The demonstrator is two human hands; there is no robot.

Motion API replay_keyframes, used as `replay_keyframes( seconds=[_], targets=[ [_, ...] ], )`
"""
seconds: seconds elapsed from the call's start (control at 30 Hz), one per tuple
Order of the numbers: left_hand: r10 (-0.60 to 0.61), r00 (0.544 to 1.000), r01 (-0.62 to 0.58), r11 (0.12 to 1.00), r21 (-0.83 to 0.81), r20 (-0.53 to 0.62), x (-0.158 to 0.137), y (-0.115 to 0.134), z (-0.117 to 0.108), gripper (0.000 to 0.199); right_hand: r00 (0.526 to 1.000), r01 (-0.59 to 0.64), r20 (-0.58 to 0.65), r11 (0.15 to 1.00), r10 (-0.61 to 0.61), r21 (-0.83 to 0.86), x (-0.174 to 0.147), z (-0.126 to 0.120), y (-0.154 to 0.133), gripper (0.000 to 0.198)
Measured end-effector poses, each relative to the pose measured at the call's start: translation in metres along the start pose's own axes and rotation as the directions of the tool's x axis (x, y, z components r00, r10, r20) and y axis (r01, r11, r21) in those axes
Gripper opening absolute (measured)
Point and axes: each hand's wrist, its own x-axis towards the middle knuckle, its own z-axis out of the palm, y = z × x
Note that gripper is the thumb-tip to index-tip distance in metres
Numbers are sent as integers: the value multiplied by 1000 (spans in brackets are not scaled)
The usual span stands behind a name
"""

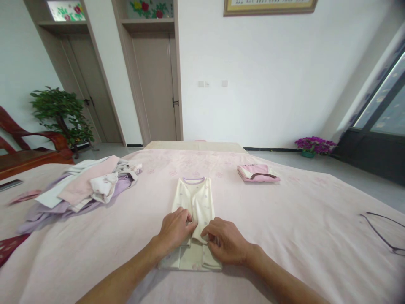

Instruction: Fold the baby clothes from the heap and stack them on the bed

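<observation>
A small cream shirt [196, 202] with a lilac neckline lies on the pink cloth in front of me, its neck pointing away. Its sides and sleeves are folded inward, making a narrow strip. My left hand [177, 228] is closed in a pinch on the fabric near the middle of the shirt. On the other side, my right hand [226, 240] has its fingers curled on a folded edge, close to the lower right part. The fingertips of both hands are partly hidden. Below them the lower hem lies flat.
A loose heap of clothes [85, 181] lies at the left, with a dark phone [11, 185] beyond it. Folded pink clothing [258, 173] sits at the back right. Eyeglasses [384, 236] rest near the right edge of the pink cloth [284, 236].
</observation>
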Motion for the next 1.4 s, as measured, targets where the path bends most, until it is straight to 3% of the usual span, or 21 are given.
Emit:
replay_keyframes(
  seconds=[0.2, 0.33, 0.53, 0.67, 0.8, 0.97, 1.1, 1.17, 1.3, 1.4],
  targets=[
    [-3, 1000, 3, 1000, 7, 7, -2, 8, 5, 18, 997, 69, -27, 995, -71, -73, -3, 0, 5, 39],
    [12, 1000, -12, 1000, -8, 1, -2, 5, 8, 19, 986, 165, 19, 979, -164, -122, -5, -1, 8, 38],
    [29, 1000, -30, 999, 44, 7, -2, 9, 5, 25, 978, 207, 52, 976, -203, -75, -6, 1, 5, 34],
    [173, 985, -173, 980, 101, 8, -7, 18, -1, 32, 992, 126, -23, 992, -126, 9, -7, 4, 8, 24],
    [319, 943, -326, 942, 81, 93, -18, 21, -5, 18, 988, -16, -156, 999, 21, 37, -7, 6, 17, 30],
    [363, 921, -374, 925, 59, 143, -32, 17, -14, 27, 995, 13, -97, 999, -17, -37, -5, 9, 25, 28],
    [292, 942, -302, 952, 39, 165, -22, 16, -24, 13, 996, 29, -78, 996, -36, -85, -5, 11, 26, 27],
    [195, 972, -203, 978, 47, 135, -7, 14, -25, 19, 996, 31, -81, 995, -39, -94, -5, 12, 26, 27],
    [7, 1000, -8, 998, 60, 13, 30, 6, -14, 17, 995, 32, -90, 995, -41, -99, -6, 10, 24, 23],
    [-85, 996, 85, 996, 37, 8, 52, 1, -1, 22, 996, 33, -84, 991, -43, -127, -6, 5, 17, 15]
  ],
)
